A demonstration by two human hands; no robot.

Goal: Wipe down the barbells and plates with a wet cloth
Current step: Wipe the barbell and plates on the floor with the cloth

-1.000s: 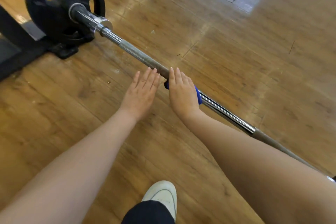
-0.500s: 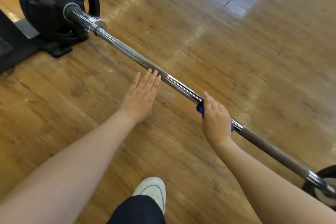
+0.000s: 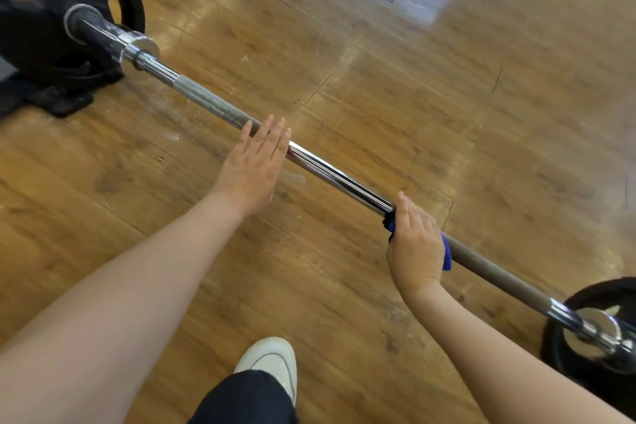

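Two hands on the barbell (image 3: pixel 330 172)

Left hand (image 3: pixel 254 169) lies flat, fingers straight, touching the shaft; right hand (image 3: pixel 414 244) curls around a blue cloth (image 3: pixel 446 253) wrapped on it.

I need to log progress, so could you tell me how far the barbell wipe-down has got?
Done: can't tell. In hand: the right hand grips a blue cloth around the bar; the left hand steadies it, fingers straight. Left: the plates, untouched now.

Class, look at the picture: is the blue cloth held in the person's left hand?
No. The right hand grips the blue cloth round the barbell, while the left hand is flat and holds nothing.
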